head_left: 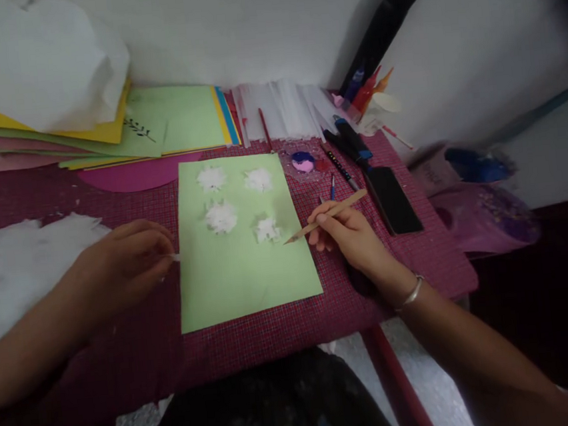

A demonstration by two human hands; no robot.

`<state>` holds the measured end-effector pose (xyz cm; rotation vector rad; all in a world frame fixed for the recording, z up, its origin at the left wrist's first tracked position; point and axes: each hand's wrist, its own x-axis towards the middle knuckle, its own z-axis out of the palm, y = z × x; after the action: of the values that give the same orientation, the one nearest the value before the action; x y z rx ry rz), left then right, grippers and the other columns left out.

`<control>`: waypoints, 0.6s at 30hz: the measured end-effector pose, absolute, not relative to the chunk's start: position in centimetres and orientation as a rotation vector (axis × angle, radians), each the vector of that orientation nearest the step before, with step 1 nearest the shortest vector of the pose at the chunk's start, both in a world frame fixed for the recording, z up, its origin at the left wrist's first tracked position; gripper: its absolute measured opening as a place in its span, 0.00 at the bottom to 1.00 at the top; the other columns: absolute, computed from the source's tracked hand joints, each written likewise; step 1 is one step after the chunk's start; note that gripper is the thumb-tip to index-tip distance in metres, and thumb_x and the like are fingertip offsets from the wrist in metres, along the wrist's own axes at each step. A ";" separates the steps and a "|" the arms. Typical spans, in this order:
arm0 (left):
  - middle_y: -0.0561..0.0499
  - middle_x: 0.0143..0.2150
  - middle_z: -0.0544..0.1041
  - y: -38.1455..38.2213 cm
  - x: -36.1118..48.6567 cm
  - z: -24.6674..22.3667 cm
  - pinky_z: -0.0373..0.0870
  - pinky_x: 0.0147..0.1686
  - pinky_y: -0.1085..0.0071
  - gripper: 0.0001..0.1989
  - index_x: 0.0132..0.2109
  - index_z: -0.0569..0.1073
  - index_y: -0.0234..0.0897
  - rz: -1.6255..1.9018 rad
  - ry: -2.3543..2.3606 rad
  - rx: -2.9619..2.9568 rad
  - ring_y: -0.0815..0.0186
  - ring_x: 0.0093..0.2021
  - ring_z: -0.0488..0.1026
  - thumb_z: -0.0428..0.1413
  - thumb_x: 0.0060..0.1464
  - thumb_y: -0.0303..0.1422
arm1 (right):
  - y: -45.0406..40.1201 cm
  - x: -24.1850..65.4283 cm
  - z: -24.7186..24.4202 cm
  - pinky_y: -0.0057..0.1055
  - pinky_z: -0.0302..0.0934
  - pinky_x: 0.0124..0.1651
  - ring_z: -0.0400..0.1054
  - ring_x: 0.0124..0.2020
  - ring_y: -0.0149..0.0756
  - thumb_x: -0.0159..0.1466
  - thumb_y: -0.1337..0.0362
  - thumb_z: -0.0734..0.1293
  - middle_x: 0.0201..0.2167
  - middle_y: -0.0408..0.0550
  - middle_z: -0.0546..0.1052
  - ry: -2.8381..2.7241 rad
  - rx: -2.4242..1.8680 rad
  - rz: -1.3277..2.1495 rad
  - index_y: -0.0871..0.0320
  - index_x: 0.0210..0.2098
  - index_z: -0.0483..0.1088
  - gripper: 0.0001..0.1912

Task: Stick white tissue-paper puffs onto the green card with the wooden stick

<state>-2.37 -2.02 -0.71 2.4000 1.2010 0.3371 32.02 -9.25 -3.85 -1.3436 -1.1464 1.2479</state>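
Note:
A light green sheet (pixel 242 277) lies on the table, bearing several fluffy white paper clusters, among them one at its lower right (pixel 267 229). My right hand (pixel 343 231) holds a thin wooden stick (pixel 331 214) between thumb and fingers, its pointed tip low over the sheet beside that cluster. Left of the sheet, my left hand (pixel 140 257) is closed, its fingertips pinching a small white paper piece (pixel 174 257) near the sheet's edge. A pile of white paper pieces (pixel 28 264) lies farther left, partly covered by my left forearm.
Behind the sheet are coloured papers (pixel 189 118) and clear sticks (pixel 281 109). A dish with blue and pink paint (pixel 303 162), a patterned pencil (pixel 338 165), dark-handled tools (pixel 352 139) and a black phone (pixel 394 199) lie to the right. Pink bags (pixel 485 217) stand beyond the table edge.

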 end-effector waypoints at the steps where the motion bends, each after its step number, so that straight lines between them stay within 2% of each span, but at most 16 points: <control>1: 0.48 0.36 0.77 -1.9 -1.6 -0.4 0.65 0.37 0.68 0.07 0.31 0.74 0.38 0.324 1.217 2.370 0.62 0.35 0.72 0.54 0.51 0.36 | -9.1 32.0 -4.0 0.23 0.56 0.20 0.65 0.18 0.24 0.66 0.58 0.64 0.21 0.39 0.74 -1.137 -1.340 1.239 0.58 0.34 0.67 0.09; 4: 0.53 0.27 0.75 -1.6 1.0 0.0 0.62 0.29 0.72 0.07 0.31 0.72 0.37 0.268 1.256 2.291 0.67 0.26 0.69 0.52 0.50 0.35 | -8.7 31.9 -4.1 0.23 0.56 0.19 0.64 0.17 0.24 0.65 0.58 0.64 0.20 0.38 0.73 -1.154 -1.349 1.184 0.57 0.34 0.67 0.09; 6: 0.55 0.24 0.72 -1.4 2.7 -0.2 0.60 0.27 0.73 0.07 0.31 0.71 0.37 0.253 1.212 2.251 0.69 0.24 0.67 0.51 0.51 0.34 | -8.4 31.8 -4.3 0.23 0.56 0.20 0.64 0.17 0.24 0.65 0.57 0.64 0.20 0.38 0.73 -1.171 -1.367 1.172 0.57 0.34 0.67 0.09; 11: 0.54 0.25 0.71 -1.1 5.1 -1.6 0.60 0.27 0.73 0.09 0.33 0.72 0.36 0.336 1.122 2.156 0.68 0.26 0.66 0.51 0.54 0.37 | -7.8 31.5 -4.7 0.24 0.57 0.21 0.65 0.18 0.24 0.65 0.59 0.63 0.21 0.38 0.73 -1.163 -1.351 1.242 0.56 0.34 0.67 0.08; 18: 0.53 0.28 0.74 -1.2 4.1 -3.3 0.62 0.28 0.73 0.11 0.33 0.73 0.36 0.348 1.110 1.957 0.67 0.29 0.67 0.54 0.55 0.40 | -6.8 31.1 -4.9 0.24 0.52 0.19 0.64 0.17 0.22 0.66 0.59 0.63 0.23 0.38 0.75 -1.145 -1.307 1.260 0.56 0.36 0.67 0.08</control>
<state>4.08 -1.22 -3.32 1.9570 1.1099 0.3480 31.15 -6.81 -4.92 -1.3073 -1.1450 1.2602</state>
